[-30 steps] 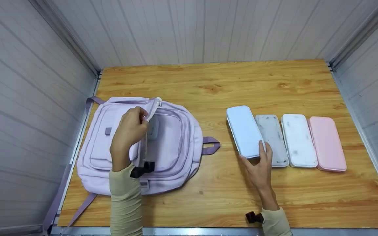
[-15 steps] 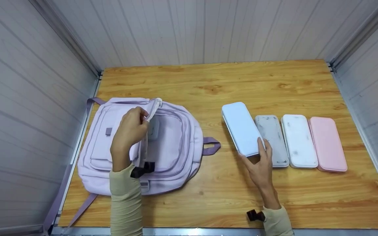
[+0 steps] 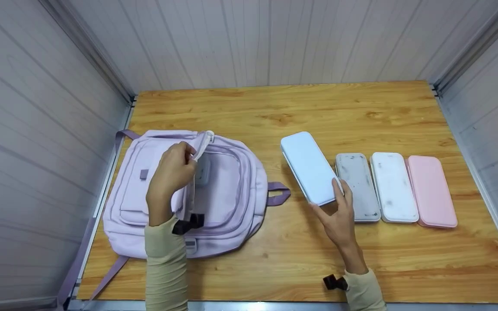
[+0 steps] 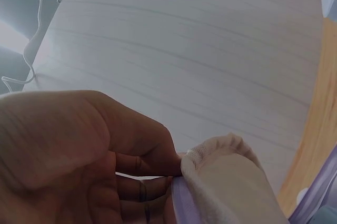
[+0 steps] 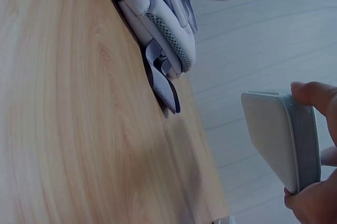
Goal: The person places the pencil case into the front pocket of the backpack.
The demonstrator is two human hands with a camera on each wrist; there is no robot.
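Observation:
A lilac backpack (image 3: 225,190) lies on the left of the table with its front compartment unzipped. My left hand (image 3: 171,170) pinches the edge of its flap (image 4: 226,182) between thumb and fingers, holding it up. Inside the opening shows part of a blue-grey case (image 3: 203,170). My right hand (image 3: 337,216) grips the near end of a light blue pencil case (image 3: 307,166), thumb on one side and fingers on the other. In the right wrist view this pencil case (image 5: 276,137) is raised above the table and tilted.
Grey (image 3: 358,188), white (image 3: 394,188) and pink (image 3: 431,190) pencil cases lie in a row on the right of the wooden table (image 3: 275,268). A purple loop handle (image 3: 279,196) sticks out from the backpack. Panel walls (image 3: 249,43) enclose the back and sides.
My right hand has carried the light blue pencil case leftward, away from beside the grey one, and the case's far end has swung left. The left hand keeps its hold on the flap.

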